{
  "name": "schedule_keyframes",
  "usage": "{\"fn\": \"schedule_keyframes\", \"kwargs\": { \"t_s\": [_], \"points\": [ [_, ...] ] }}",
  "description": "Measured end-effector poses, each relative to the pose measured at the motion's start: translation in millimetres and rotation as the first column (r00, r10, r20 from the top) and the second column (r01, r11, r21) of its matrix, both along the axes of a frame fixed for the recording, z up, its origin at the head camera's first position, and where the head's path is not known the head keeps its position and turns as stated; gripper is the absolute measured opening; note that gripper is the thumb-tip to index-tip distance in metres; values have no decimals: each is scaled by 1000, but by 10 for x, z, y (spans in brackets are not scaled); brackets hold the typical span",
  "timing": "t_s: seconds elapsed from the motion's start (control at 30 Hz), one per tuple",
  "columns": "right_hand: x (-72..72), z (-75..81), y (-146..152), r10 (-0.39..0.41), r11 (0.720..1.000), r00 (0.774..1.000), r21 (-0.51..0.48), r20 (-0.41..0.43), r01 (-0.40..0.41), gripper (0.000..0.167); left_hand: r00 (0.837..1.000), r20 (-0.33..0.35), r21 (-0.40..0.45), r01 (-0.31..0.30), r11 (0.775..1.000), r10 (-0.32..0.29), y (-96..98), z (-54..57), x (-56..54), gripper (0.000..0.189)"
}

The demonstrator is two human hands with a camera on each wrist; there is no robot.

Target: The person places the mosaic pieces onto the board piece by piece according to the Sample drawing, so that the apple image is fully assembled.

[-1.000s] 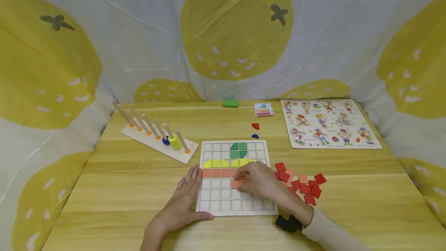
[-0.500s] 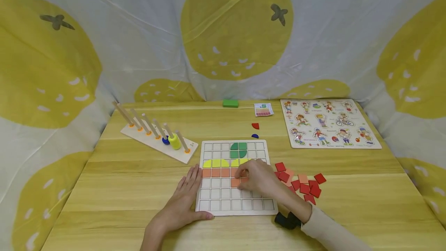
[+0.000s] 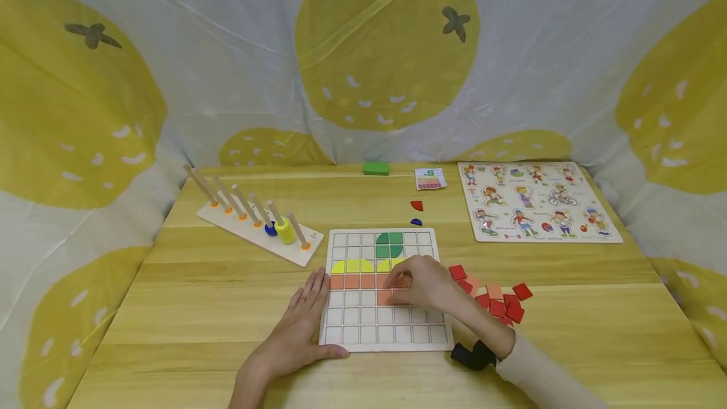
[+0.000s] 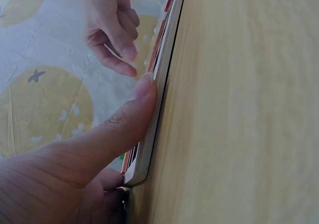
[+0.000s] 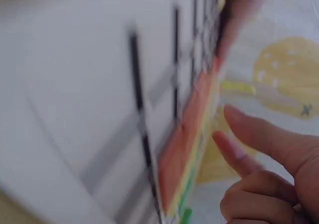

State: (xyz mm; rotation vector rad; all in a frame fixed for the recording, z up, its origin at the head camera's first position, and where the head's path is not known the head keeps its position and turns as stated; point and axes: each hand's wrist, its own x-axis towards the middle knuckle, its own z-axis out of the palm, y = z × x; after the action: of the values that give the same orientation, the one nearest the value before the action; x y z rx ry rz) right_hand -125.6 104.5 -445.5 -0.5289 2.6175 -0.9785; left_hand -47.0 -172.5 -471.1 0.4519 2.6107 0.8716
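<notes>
A white grid board (image 3: 350, 316) lies in front of me, bearing green quarter-round pieces (image 3: 389, 245), a row of yellow pieces (image 3: 353, 266) and orange square tiles (image 3: 352, 281). My left hand (image 3: 295, 333) rests at the board's lower left corner, straight fingers along its left side and thumb on the front edge. My right hand (image 3: 426, 283) is over the board's right half, fingertips right at the orange tiles and hiding part of them. In the right wrist view its thumb and index finger (image 5: 234, 147) stand apart with nothing between them.
Loose red tiles (image 3: 496, 308) and orange ones (image 3: 494, 292) lie right of the board. Beyond are a peg stand (image 3: 295, 252), a green block (image 3: 376, 169), a small pattern card (image 3: 430, 178), a red piece (image 3: 417, 206), a blue piece (image 3: 416, 222) and a picture puzzle (image 3: 539, 207).
My right hand stays over the same tiles, its wrist shifted slightly to the right and its fingertips a little higher. The left hand and board have not moved.
</notes>
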Motion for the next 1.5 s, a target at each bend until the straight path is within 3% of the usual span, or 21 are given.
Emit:
{"fn": "schedule_keyframes", "kwargs": {
  "t_s": [0.17,0.27,0.37,0.5,0.63,0.8,0.9,1.2,1.37,1.5],
  "points": [
    [-417,146,254,-165,986,983,7,-75,166,16,1000,-3,0,-8,1000,8,-1,-9,9,129],
    [-712,137,380,-240,970,968,6,-74,241,18,1000,5,-16,-10,1000,10,-2,-8,12,129],
    [-937,66,443,-247,969,969,10,-22,247,19,1000,5,-16,-4,1000,4,-2,-9,9,129],
    [-1101,-39,445,-240,970,971,44,13,239,17,1000,3,-2,0,1000,0,2,-14,7,130],
    [-1173,-106,429,-252,966,967,64,20,251,14,1000,7,11,2,1000,-2,7,-16,7,130],
    [-1225,-131,419,-196,980,980,-7,29,197,14,1000,17,23,-5,1000,4,-4,-17,7,130],
    [-1233,-130,418,-203,979,978,-23,38,204,17,999,33,15,-12,1000,12,-11,-21,9,131],
    [-1209,-117,370,-305,946,952,110,-13,304,31,1000,0,10,-7,1000,7,-10,-7,18,130],
    [-1217,-91,324,-281,954,960,108,-2,279,25,1000,3,12,-2,1000,2,-9,0,13,131],
    [-1230,-75,308,-217,974,976,68,7,216,21,1000,10,6,-2,1000,2,-4,-5,6,131]
  ]
}}
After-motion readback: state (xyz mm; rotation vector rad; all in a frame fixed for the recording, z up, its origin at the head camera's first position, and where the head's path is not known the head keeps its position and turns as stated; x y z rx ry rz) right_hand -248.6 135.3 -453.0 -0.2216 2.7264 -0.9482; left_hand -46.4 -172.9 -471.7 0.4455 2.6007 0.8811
